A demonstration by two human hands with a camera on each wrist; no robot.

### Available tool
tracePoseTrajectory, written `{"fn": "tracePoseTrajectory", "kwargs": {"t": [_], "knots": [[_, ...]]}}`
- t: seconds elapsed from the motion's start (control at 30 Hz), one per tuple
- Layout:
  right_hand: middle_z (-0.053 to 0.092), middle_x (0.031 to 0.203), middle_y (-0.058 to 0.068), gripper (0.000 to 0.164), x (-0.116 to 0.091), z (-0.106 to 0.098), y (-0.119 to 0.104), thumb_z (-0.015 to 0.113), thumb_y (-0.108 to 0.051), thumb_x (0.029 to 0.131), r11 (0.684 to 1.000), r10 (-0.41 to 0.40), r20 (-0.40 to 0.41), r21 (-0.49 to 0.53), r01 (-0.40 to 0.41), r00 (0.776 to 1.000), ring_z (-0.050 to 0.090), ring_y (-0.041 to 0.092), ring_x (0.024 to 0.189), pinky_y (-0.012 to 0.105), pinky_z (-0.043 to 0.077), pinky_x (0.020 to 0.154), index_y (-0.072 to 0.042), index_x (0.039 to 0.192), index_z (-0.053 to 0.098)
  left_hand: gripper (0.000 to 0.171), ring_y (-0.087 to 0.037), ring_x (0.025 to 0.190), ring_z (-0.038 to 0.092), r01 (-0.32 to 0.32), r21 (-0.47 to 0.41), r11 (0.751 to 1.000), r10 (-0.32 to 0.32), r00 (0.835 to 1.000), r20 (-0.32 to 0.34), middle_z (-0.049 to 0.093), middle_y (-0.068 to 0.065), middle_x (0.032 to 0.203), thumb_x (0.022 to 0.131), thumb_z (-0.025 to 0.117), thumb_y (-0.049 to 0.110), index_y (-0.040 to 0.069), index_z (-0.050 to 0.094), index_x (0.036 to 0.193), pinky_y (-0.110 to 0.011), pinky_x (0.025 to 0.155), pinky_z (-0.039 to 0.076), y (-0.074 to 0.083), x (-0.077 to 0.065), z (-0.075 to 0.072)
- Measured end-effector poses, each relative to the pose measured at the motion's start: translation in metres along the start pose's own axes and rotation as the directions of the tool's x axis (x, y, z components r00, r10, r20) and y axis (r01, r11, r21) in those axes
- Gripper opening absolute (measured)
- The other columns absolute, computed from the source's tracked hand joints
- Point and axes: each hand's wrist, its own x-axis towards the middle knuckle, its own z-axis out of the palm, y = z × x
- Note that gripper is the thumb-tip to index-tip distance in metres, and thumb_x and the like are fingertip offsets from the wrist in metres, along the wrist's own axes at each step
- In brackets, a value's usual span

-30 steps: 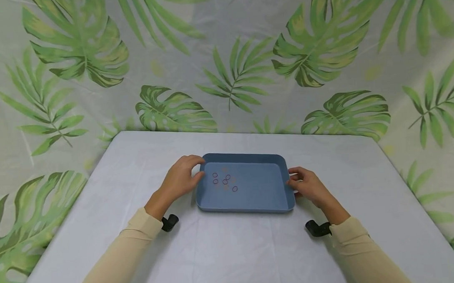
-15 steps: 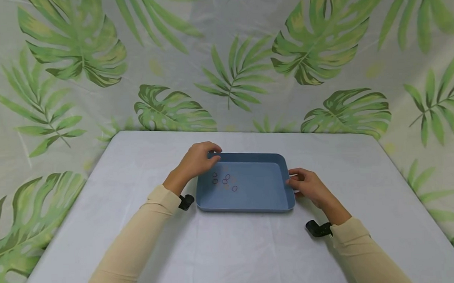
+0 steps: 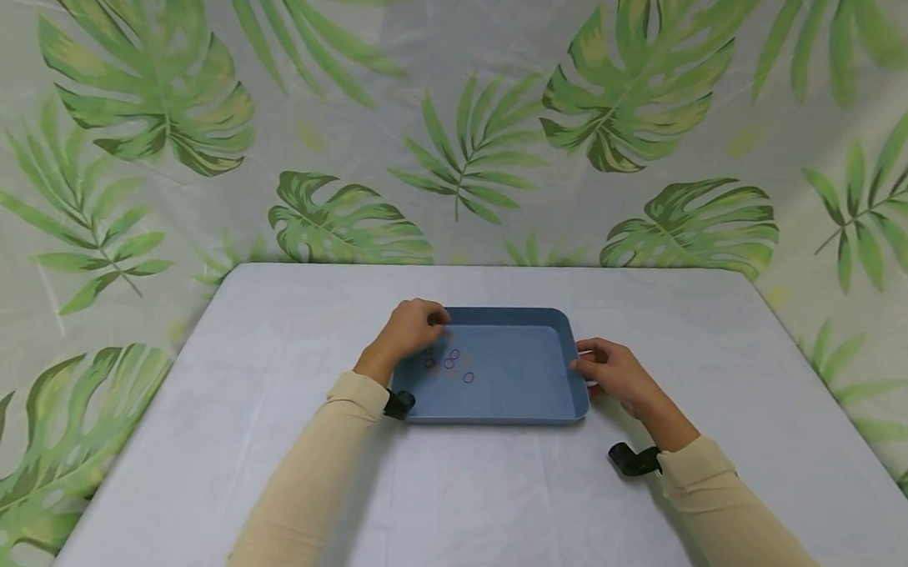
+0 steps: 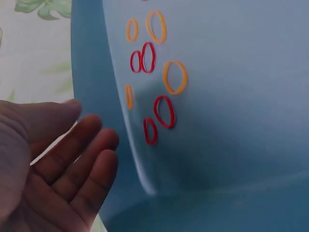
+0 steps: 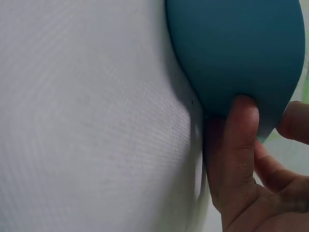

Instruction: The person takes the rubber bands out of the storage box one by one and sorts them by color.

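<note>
A blue rectangular tray [image 3: 517, 369] lies on the table, with several small red rubber bands [image 4: 172, 114] and orange rubber bands [image 4: 185, 78] scattered over its left part. My left hand [image 3: 406, 329] is above the tray's far left corner. In the left wrist view its fingers [image 4: 99, 179] are loosely bent beside the tray wall, apart from the bands, and hold nothing. At the opposite short side, my right hand [image 3: 621, 378] grips the rim; the right wrist view shows a finger [image 5: 243, 118] against the outer wall. Part of the tray's left side is hidden by my left hand.
A white cloth [image 3: 491, 499] covers the table. Behind it hangs a leaf-patterned curtain [image 3: 483, 32]. Black wrist cameras sit below both hands, the left one [image 3: 400, 405] overlapping the tray's near left corner.
My left hand has moved right from the tray's left edge, first rising toward the far corner and then coming slightly back over the tray. The right hand and the tray stay nearly still.
</note>
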Motion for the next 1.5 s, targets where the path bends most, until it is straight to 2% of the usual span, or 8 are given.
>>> {"fn": "tracePoseTrajectory", "kwargs": {"t": [0.2, 0.3, 0.43, 0.73, 1.1, 1.33, 1.5], "knots": [[0.057, 0.129, 0.026, 0.050, 0.001, 0.000, 0.002, 0.058, -0.016, 0.098, 1.000, -0.001, -0.007, 0.006, 0.001, 1.000, 0.067, 0.015, 0.094, 0.027, 0.056, 0.072, 0.004, 0.142, 0.044, 0.021, -0.024, 0.100, 0.068, 0.026, 0.046, 0.999, -0.027, 0.999, 0.023, 0.075, -0.010, 0.109, 0.094, 0.063, 0.011, 0.007, 0.074, 0.112, -0.038, 0.091, 0.055, 0.000, 0.006, 0.006], [0.057, 0.129, 0.026, 0.050, 0.002, 0.000, 0.003, 0.058, -0.016, 0.098, 1.000, 0.002, -0.006, 0.014, -0.002, 1.000, 0.067, 0.015, 0.094, 0.026, 0.056, 0.072, 0.004, 0.142, 0.045, 0.022, -0.023, 0.102, 0.068, 0.055, 0.076, 0.996, -0.058, 0.998, 0.037, 0.075, -0.007, 0.111, 0.094, 0.062, 0.012, 0.009, 0.075, 0.112, -0.037, 0.093, 0.054, -0.001, 0.009, 0.008], [0.057, 0.129, 0.026, 0.050, 0.002, 0.000, 0.003, 0.058, -0.016, 0.098, 1.000, 0.002, -0.001, 0.018, -0.002, 1.000, 0.066, 0.014, 0.093, 0.026, 0.056, 0.072, 0.004, 0.142, 0.044, 0.022, -0.023, 0.104, 0.068, 0.060, 0.104, 0.993, -0.066, 0.997, 0.051, 0.074, -0.007, 0.112, 0.094, 0.062, 0.011, 0.010, 0.075, 0.112, -0.038, 0.094, 0.054, -0.002, 0.012, 0.011], [0.057, 0.129, 0.025, 0.050, 0.004, 0.000, 0.003, 0.058, -0.017, 0.099, 1.000, 0.006, 0.001, 0.019, -0.006, 1.000, 0.065, 0.015, 0.094, 0.026, 0.055, 0.073, 0.004, 0.142, 0.044, 0.019, -0.024, 0.098, 0.067, -0.004, 0.189, 0.982, -0.007, 0.998, 0.055, 0.074, -0.008, 0.110, 0.094, 0.064, 0.012, 0.010, 0.076, 0.109, -0.039, 0.090, 0.055, -0.004, 0.013, 0.014], [0.056, 0.131, 0.026, 0.052, 0.003, -0.001, 0.005, 0.059, -0.017, 0.098, 1.000, 0.006, 0.005, 0.019, -0.006, 1.000, 0.065, 0.016, 0.096, 0.025, 0.056, 0.073, 0.005, 0.143, 0.043, 0.016, -0.022, 0.095, 0.069, -0.038, 0.275, 0.961, 0.020, 0.998, 0.066, 0.075, -0.006, 0.109, 0.093, 0.070, 0.018, 0.012, 0.077, 0.105, -0.037, 0.086, 0.056, -0.003, 0.015, 0.021], [0.056, 0.131, 0.027, 0.052, 0.000, 0.002, 0.004, 0.058, -0.017, 0.098, 1.000, 0.011, -0.004, 0.018, -0.011, 1.000, 0.066, 0.018, 0.099, 0.025, 0.055, 0.073, 0.005, 0.143, 0.043, 0.012, -0.020, 0.088, 0.068, -0.055, 0.276, 0.960, 0.039, 0.997, 0.062, 0.075, -0.004, 0.103, 0.093, 0.071, 0.020, 0.013, 0.078, 0.099, -0.036, 0.082, 0.056, -0.006, 0.014, 0.021], [0.057, 0.130, 0.026, 0.051, -0.002, 0.004, 0.003, 0.059, -0.016, 0.098, 1.000, 0.013, -0.008, 0.025, -0.013, 1.000, 0.066, 0.016, 0.097, 0.025, 0.056, 0.072, 0.005, 0.142, 0.044, 0.013, -0.020, 0.089, 0.068, -0.048, 0.232, 0.972, 0.037, 0.998, 0.053, 0.076, -0.005, 0.103, 0.093, 0.071, 0.021, 0.013, 0.079, 0.100, -0.037, 0.083, 0.056, -0.008, 0.013, 0.022]]}}
